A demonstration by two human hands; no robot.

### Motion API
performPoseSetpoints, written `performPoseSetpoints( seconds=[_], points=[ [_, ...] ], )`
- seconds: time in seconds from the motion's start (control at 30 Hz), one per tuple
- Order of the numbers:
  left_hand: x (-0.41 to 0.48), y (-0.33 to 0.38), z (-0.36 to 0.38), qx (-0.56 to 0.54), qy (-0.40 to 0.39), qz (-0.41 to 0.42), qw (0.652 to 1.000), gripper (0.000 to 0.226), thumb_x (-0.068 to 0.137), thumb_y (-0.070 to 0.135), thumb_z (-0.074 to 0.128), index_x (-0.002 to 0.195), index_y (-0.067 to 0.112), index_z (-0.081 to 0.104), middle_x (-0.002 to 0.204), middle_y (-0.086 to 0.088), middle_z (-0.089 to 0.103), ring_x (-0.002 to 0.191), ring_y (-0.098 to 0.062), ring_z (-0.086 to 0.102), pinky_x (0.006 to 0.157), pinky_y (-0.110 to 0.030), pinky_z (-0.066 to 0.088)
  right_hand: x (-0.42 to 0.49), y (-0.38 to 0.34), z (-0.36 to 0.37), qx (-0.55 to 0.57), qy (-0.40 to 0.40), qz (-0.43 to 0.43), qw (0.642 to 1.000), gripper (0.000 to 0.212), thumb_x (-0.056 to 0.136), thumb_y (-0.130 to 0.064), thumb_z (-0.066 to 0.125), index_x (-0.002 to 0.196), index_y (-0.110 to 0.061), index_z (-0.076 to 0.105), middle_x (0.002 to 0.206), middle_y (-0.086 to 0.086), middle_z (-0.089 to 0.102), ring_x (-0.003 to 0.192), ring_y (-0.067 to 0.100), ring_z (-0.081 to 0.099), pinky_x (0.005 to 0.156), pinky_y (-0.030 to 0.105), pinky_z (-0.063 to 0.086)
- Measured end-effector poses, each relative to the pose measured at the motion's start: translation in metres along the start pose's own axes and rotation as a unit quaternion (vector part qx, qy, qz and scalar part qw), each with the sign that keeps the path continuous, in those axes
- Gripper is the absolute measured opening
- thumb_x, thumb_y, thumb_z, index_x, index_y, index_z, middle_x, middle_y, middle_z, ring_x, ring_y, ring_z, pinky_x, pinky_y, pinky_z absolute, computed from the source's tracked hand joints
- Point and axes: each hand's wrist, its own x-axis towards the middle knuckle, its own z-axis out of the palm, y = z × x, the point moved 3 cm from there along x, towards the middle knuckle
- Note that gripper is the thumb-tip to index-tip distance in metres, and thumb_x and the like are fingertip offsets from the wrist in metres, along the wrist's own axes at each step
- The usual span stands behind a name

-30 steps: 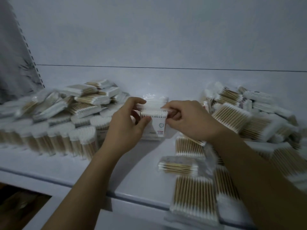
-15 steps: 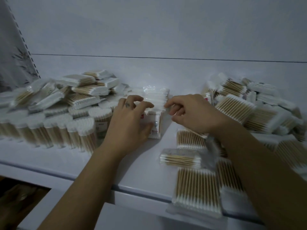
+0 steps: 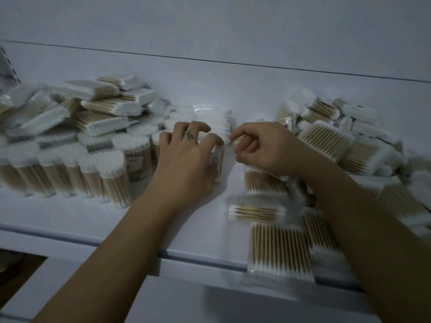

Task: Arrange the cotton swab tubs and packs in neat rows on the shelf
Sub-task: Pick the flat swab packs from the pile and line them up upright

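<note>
The left hand [image 3: 186, 159] lies over an upright pack [image 3: 220, 165] of cotton swabs that stands on the white shelf [image 3: 70, 217] near its middle. The fingers curl over the pack's top and the thumb side presses its face, so only its narrow right edge shows past the hand. The right hand [image 3: 265, 148] hovers just right of that pack with its fingers curled. Its forefinger tip reaches the white swab heads there, but I cannot tell whether it pinches anything. More standing packs [image 3: 214, 120] rise right behind the left fingers. A row of tubs [image 3: 112, 173] stands left of the left hand, with a loose heap [image 3: 105, 106] behind it. Flat packs [image 3: 279, 250] lie under and right of the right forearm.
</note>
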Motion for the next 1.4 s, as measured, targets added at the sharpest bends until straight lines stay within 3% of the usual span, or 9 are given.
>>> performPoseSetpoints(
  seconds=[0.13,0.3,0.43,0.57,0.7,0.87,1.1,1.2,1.4],
  points=[
    [-0.001,0.006,-0.009,-0.166,0.033,0.026,0.985,0.033,0.082,0.041,0.052,0.107,0.026,0.066,0.119,0.002,0.057,0.114,-0.022,0.045,0.087,-0.038,0.035,0.003,0.003,0.0,0.001,-0.011,0.0,1.0,0.035,0.077,-0.012,0.079,0.109,-0.019,0.068,0.083,-0.006,0.07,0.073,0.004,0.066,0.076,0.026,0.056],
    [-0.013,0.022,-0.028,-0.434,-0.094,0.092,0.891,0.035,0.082,0.042,0.066,0.107,0.018,0.068,0.109,0.009,0.066,0.106,-0.012,0.059,0.087,-0.021,0.042,0.008,0.001,0.0,-0.004,-0.021,0.007,1.0,0.03,0.082,-0.013,0.074,0.111,-0.018,0.067,0.085,-0.003,0.073,0.078,0.009,0.069,0.079,0.032,0.056],
    [-0.022,0.039,-0.03,-0.384,-0.176,0.126,0.898,0.043,0.074,0.042,0.078,0.11,0.022,0.067,0.107,0.016,0.064,0.106,0.0,0.056,0.089,-0.01,0.039,0.004,-0.001,0.0,-0.04,-0.012,0.002,0.999,0.03,0.082,-0.016,0.069,0.112,-0.021,0.068,0.088,-0.008,0.07,0.078,0.001,0.063,0.076,0.018,0.05],
    [-0.029,0.044,-0.022,-0.308,-0.203,0.036,0.929,0.03,0.08,0.037,0.077,0.108,0.028,0.068,0.102,0.015,0.066,0.098,-0.003,0.06,0.082,-0.017,0.044,0.004,0.003,-0.002,-0.03,-0.016,-0.007,0.999,0.029,0.082,-0.015,0.067,0.111,-0.022,0.068,0.085,-0.01,0.067,0.073,-0.002,0.058,0.06,-0.001,0.037],
    [-0.04,0.044,-0.025,-0.304,-0.053,-0.083,0.948,0.018,0.086,0.036,0.065,0.098,0.025,0.071,0.088,0.014,0.071,0.083,-0.001,0.065,0.073,-0.021,0.051,0.006,0.008,-0.012,0.032,0.038,-0.006,0.999,0.023,0.085,-0.015,0.061,0.103,-0.024,0.071,0.086,-0.009,0.067,0.073,-0.002,0.058,0.059,-0.003,0.037],
    [-0.054,0.043,-0.016,-0.37,0.17,-0.266,0.874,0.003,0.09,0.024,0.068,0.09,0.021,0.069,0.081,0.007,0.069,0.073,-0.01,0.065,0.06,-0.032,0.055,-0.002,-0.005,-0.023,0.138,0.045,-0.037,0.989,0.012,0.09,-0.021,0.062,0.097,-0.023,0.072,0.078,-0.008,0.07,0.075,0.008,0.067,0.075,0.02,0.05],
    [-0.044,0.05,-0.018,-0.155,0.242,-0.18,0.941,0.024,0.076,0.005,0.08,0.096,0.003,0.065,0.114,-0.007,0.057,0.1,0.005,0.057,0.081,-0.002,0.041,-0.009,-0.019,-0.026,0.197,-0.064,-0.017,0.978,0.038,0.091,-0.054,0.057,0.094,-0.018,0.067,0.072,-0.002,0.072,0.064,0.015,0.071,0.057,0.028,0.048],
    [-0.046,0.05,-0.018,-0.154,0.212,-0.187,0.947,0.032,0.076,0.011,0.081,0.101,0.001,0.063,0.126,-0.009,0.049,0.106,-0.009,0.057,0.082,0.003,0.037,-0.007,-0.026,-0.014,0.173,-0.09,-0.033,0.98,0.033,0.083,-0.041,0.073,0.106,-0.022,0.06,0.08,0.0,0.073,0.07,0.018,0.071,0.06,0.031,0.054],
    [-0.046,0.044,-0.018,-0.045,0.138,-0.19,0.971,0.065,0.074,0.045,0.074,0.127,0.014,0.051,0.133,-0.008,0.049,0.124,-0.025,0.041,0.103,-0.035,0.037,0.0,-0.027,-0.002,0.189,-0.044,-0.046,0.98,0.033,0.08,-0.028,0.079,0.109,-0.025,0.063,0.091,0.0,0.067,0.075,0.012,0.064,0.06,0.023,0.047]
  ],
)
